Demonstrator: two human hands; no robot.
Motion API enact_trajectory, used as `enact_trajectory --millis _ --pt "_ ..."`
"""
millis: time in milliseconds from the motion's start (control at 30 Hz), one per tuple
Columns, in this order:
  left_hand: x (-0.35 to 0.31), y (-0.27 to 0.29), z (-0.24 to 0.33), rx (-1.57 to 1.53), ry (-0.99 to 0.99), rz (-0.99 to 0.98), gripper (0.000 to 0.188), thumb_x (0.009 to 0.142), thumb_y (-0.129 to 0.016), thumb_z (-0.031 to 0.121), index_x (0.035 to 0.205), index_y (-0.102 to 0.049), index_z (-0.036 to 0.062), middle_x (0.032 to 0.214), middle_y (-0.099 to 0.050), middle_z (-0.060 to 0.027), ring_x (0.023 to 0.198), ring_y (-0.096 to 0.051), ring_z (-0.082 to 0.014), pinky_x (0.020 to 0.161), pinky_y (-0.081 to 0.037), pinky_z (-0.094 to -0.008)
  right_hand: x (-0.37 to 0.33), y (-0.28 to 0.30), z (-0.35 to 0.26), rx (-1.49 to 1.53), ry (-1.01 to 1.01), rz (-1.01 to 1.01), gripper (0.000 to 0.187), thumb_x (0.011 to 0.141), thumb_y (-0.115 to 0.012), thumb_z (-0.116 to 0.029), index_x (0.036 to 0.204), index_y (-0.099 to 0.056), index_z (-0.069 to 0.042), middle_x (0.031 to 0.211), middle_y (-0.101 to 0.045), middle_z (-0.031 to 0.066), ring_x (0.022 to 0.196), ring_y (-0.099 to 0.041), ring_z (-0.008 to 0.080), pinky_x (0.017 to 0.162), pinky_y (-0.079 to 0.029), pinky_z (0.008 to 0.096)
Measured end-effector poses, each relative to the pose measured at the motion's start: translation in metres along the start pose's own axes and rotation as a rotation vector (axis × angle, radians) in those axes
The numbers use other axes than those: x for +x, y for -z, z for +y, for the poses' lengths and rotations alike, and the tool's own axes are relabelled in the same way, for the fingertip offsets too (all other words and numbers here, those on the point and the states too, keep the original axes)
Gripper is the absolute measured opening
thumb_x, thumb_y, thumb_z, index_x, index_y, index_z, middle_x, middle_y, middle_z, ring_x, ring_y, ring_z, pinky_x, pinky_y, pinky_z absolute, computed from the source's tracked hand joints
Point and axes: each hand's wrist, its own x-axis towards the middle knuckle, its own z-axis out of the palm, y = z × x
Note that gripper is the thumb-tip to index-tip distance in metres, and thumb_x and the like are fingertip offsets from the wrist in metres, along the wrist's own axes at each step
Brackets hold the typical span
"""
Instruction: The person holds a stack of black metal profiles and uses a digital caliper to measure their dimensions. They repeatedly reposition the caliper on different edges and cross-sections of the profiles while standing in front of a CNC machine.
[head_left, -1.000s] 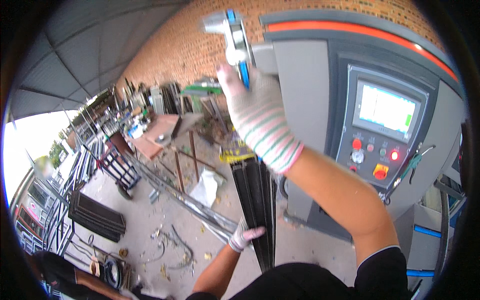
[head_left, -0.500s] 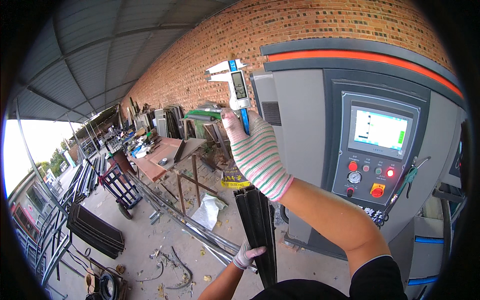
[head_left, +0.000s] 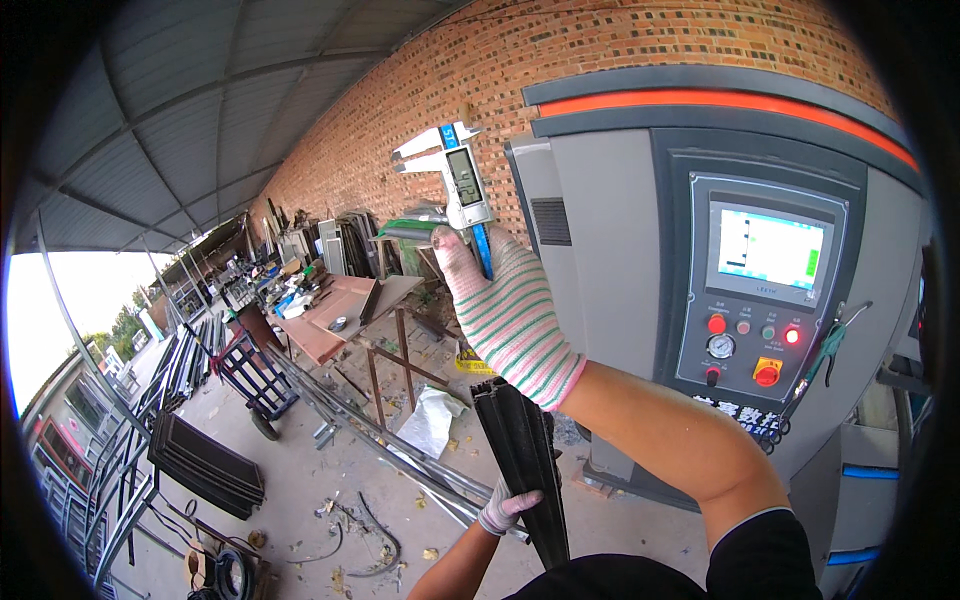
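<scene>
Raised in front of the machine, my right hand (head_left: 515, 310), in a striped knit glove, is closed around a digital caliper (head_left: 465, 185). The caliper stands nearly upright, its jaws at the top and pointing left, its display facing me. Nothing sits between the jaws. Lower down, my gloved left hand (head_left: 508, 508) grips a bundle of long black profiles (head_left: 520, 455), thumb across the front. These profiles slope from beneath my right wrist down to my body, where their lower end is hidden.
On the right stands a grey machine with a lit control panel (head_left: 765, 290). A brown-topped table (head_left: 345, 310) holds clutter by the brick wall (head_left: 420, 100). Long metal tubes (head_left: 400, 440), a hand cart (head_left: 255, 375) and a dark panel stack (head_left: 205, 465) occupy the left floor.
The caliper and my right hand have shifted slightly left and tilted a little more left. The view has turned slightly. Both hands keep their grips.
</scene>
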Motion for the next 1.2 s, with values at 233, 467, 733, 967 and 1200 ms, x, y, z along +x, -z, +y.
enact_trajectory --millis 233,467,733,967,1200 --pt "-0.003 0.012 -0.017 0.023 0.003 0.004 0.113 0.069 -0.087 0.048 0.153 -0.036 -0.0074 0.113 -0.064 -0.0109 0.111 -0.060 -0.0244 0.102 -0.045 -0.0386 -0.002 -0.006 0.000 -0.023 0.067 0.053 0.042 0.107 -0.057 -0.042 0.101 -0.067 -0.001 0.068 -0.055 0.0025 0.064 -0.048 0.0141 0.062 -0.044 0.0349" --pt "-0.003 0.017 -0.026 0.063 0.015 -0.008 0.110 0.071 -0.086 0.048 0.152 -0.037 -0.0090 0.111 -0.063 -0.0109 0.108 -0.061 -0.0241 0.098 -0.047 -0.0378 0.004 -0.002 0.014 -0.135 0.146 0.107 0.055 0.100 -0.060 -0.052 0.080 -0.068 -0.002 0.065 -0.066 0.0167 0.063 -0.067 0.0361 0.069 -0.054 0.0465" --pt "0.001 0.001 -0.009 0.046 -0.044 0.053 0.109 0.069 -0.086 0.045 0.149 -0.039 -0.0125 0.104 -0.065 -0.0098 0.100 -0.062 -0.0219 0.094 -0.048 -0.0355 0.003 0.001 0.008 -0.035 0.221 0.091 0.051 0.106 -0.054 -0.043 0.084 -0.064 0.002 0.064 -0.058 0.0132 0.062 -0.057 0.0233 0.066 -0.048 0.0428" --pt "0.001 -0.005 0.002 0.006 -0.001 0.035 0.108 0.067 -0.087 0.042 0.148 -0.042 -0.0118 0.106 -0.065 -0.0095 0.101 -0.062 -0.0217 0.094 -0.048 -0.0354 0.000 0.008 -0.008 -0.028 0.101 0.040 0.050 0.106 -0.054 -0.043 0.082 -0.063 0.000 0.063 -0.057 0.0104 0.061 -0.056 0.0210 0.064 -0.047 0.0411" --pt "0.002 -0.011 0.009 -0.007 0.009 0.018 0.107 0.067 -0.087 0.043 0.148 -0.042 -0.0119 0.107 -0.065 -0.0092 0.101 -0.062 -0.0220 0.094 -0.049 -0.0356 0.000 0.010 -0.012 -0.033 0.042 0.019 0.050 0.107 -0.054 -0.043 0.080 -0.063 -0.002 0.062 -0.056 0.0076 0.060 -0.054 0.0188 0.062 -0.046 0.0394"
